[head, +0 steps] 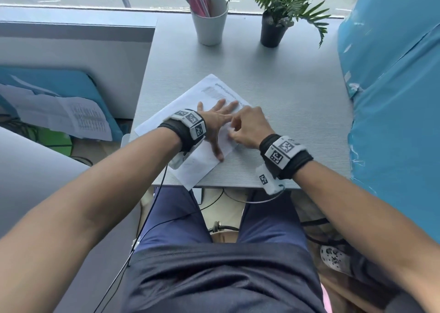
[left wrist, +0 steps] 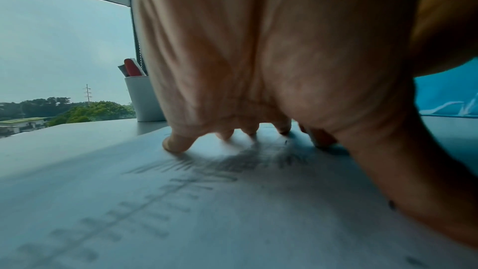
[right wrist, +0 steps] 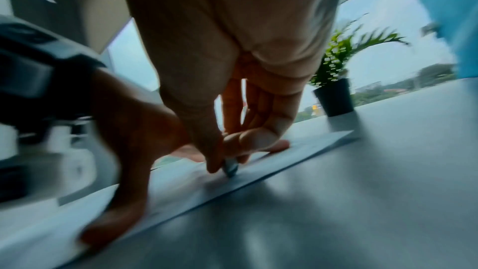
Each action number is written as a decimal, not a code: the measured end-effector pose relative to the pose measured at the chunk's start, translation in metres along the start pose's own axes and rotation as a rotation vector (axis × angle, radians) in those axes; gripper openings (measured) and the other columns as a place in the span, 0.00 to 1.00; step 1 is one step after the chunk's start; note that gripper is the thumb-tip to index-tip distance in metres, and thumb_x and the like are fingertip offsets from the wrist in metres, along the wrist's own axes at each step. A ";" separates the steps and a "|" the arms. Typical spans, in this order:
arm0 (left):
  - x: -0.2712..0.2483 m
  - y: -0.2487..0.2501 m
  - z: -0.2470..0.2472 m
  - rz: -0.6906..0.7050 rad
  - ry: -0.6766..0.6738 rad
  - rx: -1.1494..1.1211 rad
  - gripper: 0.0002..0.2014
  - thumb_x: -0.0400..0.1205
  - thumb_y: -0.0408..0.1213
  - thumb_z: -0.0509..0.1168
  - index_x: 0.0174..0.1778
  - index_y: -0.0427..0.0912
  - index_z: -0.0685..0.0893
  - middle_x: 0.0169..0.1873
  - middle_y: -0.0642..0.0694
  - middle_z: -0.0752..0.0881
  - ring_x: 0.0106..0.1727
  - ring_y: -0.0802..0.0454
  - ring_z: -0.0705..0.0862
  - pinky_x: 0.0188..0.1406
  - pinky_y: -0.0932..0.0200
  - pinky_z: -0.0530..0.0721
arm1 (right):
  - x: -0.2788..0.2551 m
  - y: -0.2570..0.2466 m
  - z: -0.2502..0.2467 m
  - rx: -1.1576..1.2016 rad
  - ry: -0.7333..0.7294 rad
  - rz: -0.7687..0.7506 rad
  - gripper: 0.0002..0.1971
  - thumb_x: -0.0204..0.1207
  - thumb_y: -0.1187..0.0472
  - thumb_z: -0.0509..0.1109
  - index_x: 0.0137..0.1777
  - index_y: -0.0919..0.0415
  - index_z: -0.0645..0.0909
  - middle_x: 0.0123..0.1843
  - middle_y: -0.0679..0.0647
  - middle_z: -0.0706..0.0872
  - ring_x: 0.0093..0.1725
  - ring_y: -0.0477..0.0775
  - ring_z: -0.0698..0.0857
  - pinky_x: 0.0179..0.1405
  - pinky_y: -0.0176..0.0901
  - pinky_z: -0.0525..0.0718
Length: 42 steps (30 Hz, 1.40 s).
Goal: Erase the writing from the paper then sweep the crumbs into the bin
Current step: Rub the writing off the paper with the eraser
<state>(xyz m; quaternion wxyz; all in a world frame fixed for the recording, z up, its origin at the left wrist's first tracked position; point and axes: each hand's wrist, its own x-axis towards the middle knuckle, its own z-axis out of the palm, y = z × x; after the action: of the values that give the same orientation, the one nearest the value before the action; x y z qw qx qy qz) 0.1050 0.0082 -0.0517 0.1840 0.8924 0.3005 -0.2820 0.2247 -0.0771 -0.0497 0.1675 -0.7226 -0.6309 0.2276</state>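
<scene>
A white sheet of paper [head: 190, 98] with grey pencil writing lies at an angle on the grey desk [head: 285, 98]. My left hand [head: 215, 117] lies flat on it with fingers spread, pressing it down; the left wrist view shows the fingertips [left wrist: 178, 142] on the paper [left wrist: 155, 201] over smudged writing. My right hand [head: 250, 127] pinches a small eraser [right wrist: 230, 166] between thumb and fingers, its tip on the paper [right wrist: 297, 152] just right of the left hand [right wrist: 124, 150]. The right wrist view is blurred by motion.
A white cup [head: 209, 22] of pens and a potted plant [head: 273, 29] stand at the desk's far edge by the window. A blue covered object [head: 392, 98] lines the right side. Loose papers [head: 71, 117] lie on a blue folder left of the desk.
</scene>
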 end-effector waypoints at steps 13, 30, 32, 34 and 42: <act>0.007 -0.008 0.005 0.012 -0.014 0.016 0.79 0.48 0.66 0.84 0.84 0.64 0.32 0.82 0.56 0.24 0.82 0.45 0.22 0.69 0.11 0.35 | -0.011 -0.004 0.001 0.051 -0.229 -0.050 0.04 0.68 0.61 0.80 0.38 0.62 0.91 0.36 0.51 0.90 0.34 0.44 0.85 0.35 0.32 0.81; 0.002 -0.005 0.003 -0.009 -0.036 0.036 0.80 0.50 0.63 0.85 0.84 0.62 0.30 0.83 0.56 0.24 0.82 0.45 0.23 0.71 0.11 0.39 | 0.015 0.024 -0.023 0.072 -0.020 0.103 0.06 0.66 0.60 0.81 0.39 0.61 0.91 0.36 0.51 0.90 0.35 0.46 0.87 0.34 0.32 0.83; 0.005 -0.004 0.004 -0.009 -0.037 0.040 0.80 0.49 0.64 0.85 0.84 0.61 0.29 0.82 0.55 0.23 0.82 0.45 0.23 0.70 0.11 0.38 | -0.007 0.005 -0.004 0.056 -0.174 -0.006 0.05 0.67 0.60 0.80 0.38 0.62 0.91 0.34 0.48 0.89 0.34 0.44 0.86 0.33 0.30 0.83; 0.005 -0.004 0.004 -0.004 -0.037 0.037 0.81 0.49 0.64 0.85 0.84 0.61 0.29 0.82 0.56 0.23 0.82 0.45 0.22 0.70 0.11 0.37 | -0.009 0.005 -0.007 0.043 -0.228 -0.030 0.05 0.66 0.59 0.81 0.38 0.61 0.91 0.32 0.46 0.88 0.30 0.40 0.83 0.30 0.28 0.79; 0.004 -0.004 0.004 -0.003 -0.038 0.026 0.80 0.49 0.63 0.86 0.84 0.62 0.30 0.82 0.56 0.24 0.82 0.45 0.22 0.70 0.11 0.38 | -0.004 0.007 -0.011 0.039 -0.198 0.025 0.05 0.66 0.59 0.82 0.37 0.59 0.90 0.34 0.47 0.88 0.34 0.43 0.85 0.32 0.29 0.81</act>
<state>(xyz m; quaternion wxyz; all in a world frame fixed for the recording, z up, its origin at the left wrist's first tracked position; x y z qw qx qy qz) 0.1033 0.0110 -0.0575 0.1776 0.8888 0.2944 -0.3031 0.2362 -0.0811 -0.0433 0.1157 -0.7011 -0.6305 0.3122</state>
